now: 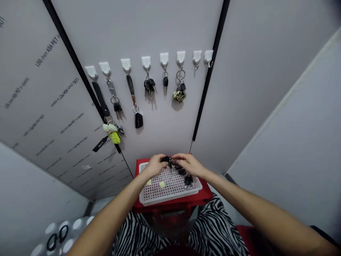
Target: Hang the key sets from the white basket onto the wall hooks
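From the head camera, both hands meet over the far edge of a white perforated tray (170, 199) that sits on a red stool (206, 193). The left hand (154, 165) pinches one end of a black bunch of keys (167, 159); the right hand (190, 165) grips the same bunch from the other side, with more dark keys (188, 179) lying in the tray just below it. Two small yellow tags (162, 184) rest on the tray. On the wall above, a row of white hooks (146, 62) carries other key sets (150, 85).
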Motion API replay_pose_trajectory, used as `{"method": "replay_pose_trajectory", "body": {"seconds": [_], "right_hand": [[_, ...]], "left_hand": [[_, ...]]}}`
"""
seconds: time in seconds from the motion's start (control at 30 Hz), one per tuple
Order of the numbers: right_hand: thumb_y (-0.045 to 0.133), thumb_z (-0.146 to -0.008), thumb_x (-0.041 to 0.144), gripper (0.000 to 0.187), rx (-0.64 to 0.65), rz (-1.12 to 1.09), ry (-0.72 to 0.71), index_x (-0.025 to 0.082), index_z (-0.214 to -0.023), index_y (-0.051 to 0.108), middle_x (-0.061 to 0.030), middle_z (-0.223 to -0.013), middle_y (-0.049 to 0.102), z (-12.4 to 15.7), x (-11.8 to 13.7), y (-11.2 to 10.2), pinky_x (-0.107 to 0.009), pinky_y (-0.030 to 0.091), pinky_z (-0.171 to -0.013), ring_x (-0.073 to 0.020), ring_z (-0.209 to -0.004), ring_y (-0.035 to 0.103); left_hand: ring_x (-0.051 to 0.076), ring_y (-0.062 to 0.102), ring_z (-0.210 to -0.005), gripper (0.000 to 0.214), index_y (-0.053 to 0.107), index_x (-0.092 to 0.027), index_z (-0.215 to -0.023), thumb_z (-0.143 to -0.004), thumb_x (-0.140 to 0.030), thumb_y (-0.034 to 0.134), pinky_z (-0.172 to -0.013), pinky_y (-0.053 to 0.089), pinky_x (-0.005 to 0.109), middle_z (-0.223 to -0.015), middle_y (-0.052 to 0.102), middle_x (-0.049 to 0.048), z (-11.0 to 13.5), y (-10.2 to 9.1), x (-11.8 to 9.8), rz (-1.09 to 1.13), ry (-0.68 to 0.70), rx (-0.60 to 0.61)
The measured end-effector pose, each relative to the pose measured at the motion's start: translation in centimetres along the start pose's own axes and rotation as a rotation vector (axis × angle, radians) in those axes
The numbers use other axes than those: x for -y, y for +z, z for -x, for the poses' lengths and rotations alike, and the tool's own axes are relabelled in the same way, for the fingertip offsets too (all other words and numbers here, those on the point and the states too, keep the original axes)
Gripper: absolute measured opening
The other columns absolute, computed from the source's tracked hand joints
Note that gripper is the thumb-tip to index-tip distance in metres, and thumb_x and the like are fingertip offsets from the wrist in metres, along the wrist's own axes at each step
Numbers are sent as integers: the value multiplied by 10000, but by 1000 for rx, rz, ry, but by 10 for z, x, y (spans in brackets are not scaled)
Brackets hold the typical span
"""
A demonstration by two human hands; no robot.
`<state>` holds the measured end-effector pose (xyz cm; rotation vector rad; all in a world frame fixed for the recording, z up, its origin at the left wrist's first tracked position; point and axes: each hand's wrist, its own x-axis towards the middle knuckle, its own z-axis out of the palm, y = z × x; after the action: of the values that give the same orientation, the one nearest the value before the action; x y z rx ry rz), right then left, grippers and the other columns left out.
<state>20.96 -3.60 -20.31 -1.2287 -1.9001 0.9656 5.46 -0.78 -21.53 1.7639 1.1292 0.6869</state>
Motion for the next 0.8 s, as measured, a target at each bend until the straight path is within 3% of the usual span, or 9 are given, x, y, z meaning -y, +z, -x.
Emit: {"method": "replay_pose_trajectory", "body": {"seconds": [0.13,0.3,0.43,0.57,0.7,0.8], "right_hand": [[433,-644,274,263,-77,-132,-7,129,-847,515,-37,-759,572,-5,2,1,-245,389,-644,-116,-688,510],[437,-628,232,173,-160,-133,-7,122,-728,525,-6,-586,540,-11,4,-8,-222,383,-533,-91,-532,480],[465,-591,218,115,-306,-15,-93,131,-629,531,-10,-622,536,-21,29,-44,-227,373,-591,-102,-598,481],[475,-565,231,130,-372,-37,-51,124,-619,524,6,-546,521,-32,75,-88,-224,364,-543,-87,-510,457],[466,-575,252,181,-435,-102,-63,124,-689,525,13,-542,511,-37,107,-113,-221,362,-529,-76,-495,443],[454,-597,243,228,-427,-136,-136,148,-794,519,-8,-698,550,-35,112,-118,-226,366,-605,-95,-650,477]], "left_hand": [[66,423,-495,121,509,-102,-674,-579,-114,436,-509,345,191,-535,488,-20,-3,-2,-13,55,13,-3],[81,454,-574,138,515,-112,-688,-571,-102,444,-558,355,196,-609,523,-4,-7,-2,-31,12,148,-45],[85,464,-609,151,513,-122,-702,-574,-98,436,-590,363,203,-647,534,-1,-17,-6,-63,-14,244,-168],[80,473,-606,172,511,-134,-727,-579,-88,437,-588,373,199,-658,533,-3,-35,-16,-109,32,359,-309],[49,465,-504,140,494,-126,-707,-604,-70,416,-539,383,188,-589,503,-18,-49,-28,-153,235,357,-313],[29,455,-474,118,479,-119,-685,-613,-50,414,-545,392,186,-573,489,-28,-49,-34,-176,367,340,-273]]}}
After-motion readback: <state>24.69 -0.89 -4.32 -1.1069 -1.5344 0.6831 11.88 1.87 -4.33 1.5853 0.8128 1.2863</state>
